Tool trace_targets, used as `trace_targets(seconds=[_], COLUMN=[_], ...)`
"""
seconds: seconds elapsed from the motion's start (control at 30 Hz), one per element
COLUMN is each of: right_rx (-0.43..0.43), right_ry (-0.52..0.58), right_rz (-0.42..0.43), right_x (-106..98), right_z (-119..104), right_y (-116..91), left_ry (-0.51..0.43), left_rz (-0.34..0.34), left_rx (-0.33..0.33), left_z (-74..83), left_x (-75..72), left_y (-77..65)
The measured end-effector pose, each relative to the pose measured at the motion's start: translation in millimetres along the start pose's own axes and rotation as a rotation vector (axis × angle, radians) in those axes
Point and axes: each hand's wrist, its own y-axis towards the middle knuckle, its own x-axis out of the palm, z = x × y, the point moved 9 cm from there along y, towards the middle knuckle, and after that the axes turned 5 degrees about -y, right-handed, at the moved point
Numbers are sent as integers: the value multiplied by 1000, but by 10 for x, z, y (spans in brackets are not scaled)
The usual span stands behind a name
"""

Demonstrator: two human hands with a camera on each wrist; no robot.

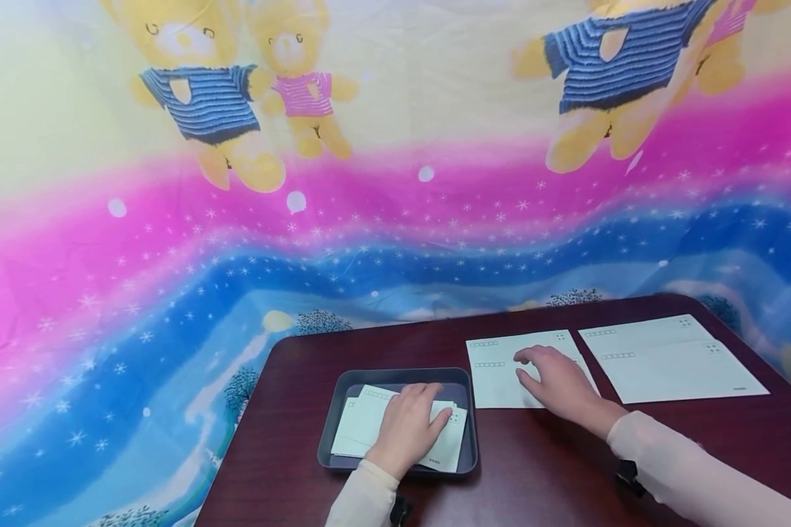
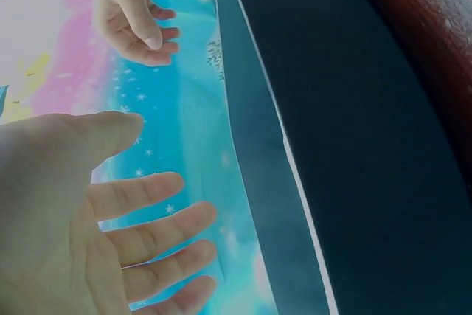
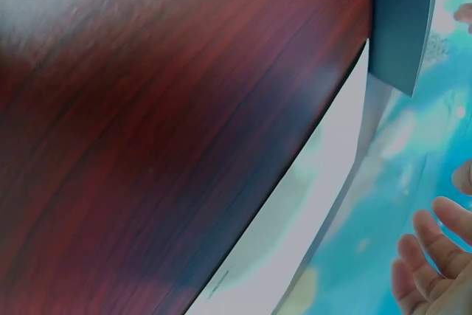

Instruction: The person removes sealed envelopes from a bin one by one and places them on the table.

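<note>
1. The backdrop cloth [image 1: 395, 205], printed with bears and snowflakes on bands of pink and blue, hangs beyond the fingers of the left hand [image 1: 409, 428] and right hand [image 1: 556, 380].
2. The dark red table [image 1: 280, 410] spreads beneath both hands, its bare wood running on the near side of the right fingers.
3. The grey tray [image 1: 402, 375] sits below the left fingers; its raised wall stands between them and the papers under the other hand.
4. The far-right papers [image 1: 666, 369], two visible and overlapping, lie to the right of the right fingers, apart from them.
5. The middle papers [image 1: 501, 384], also overlapping, lie below the right fingers, just beside the tray; the hand hides part of them.
6. The tray papers [image 1: 362, 424] lie unevenly stacked under the left fingers, their middle covered by the hand.
7. The left fingers are spread wide and hold nothing.
8. The right fingers are loosely bent, thumb apart, and grip nothing; whether they touch the paper I cannot tell.
9. Black wrist pieces [image 1: 629, 476] sit behind the fingers, one at each cuff.
</note>
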Motion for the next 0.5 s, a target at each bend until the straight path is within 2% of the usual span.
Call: trace_targets(seconds=[0.23, 0.5], right_rx=[-11, -22], right_ry=[7, 12], right_rz=[0, 1], right_x=[9, 0], right_z=[-129, -297], right_y=[-37, -56], left_ry=[-2, 13], left_rz=[1, 34], left_rx=[-13, -10], left_z=[-46, -92], left_x=[-2, -45], left_y=[-37, -80])
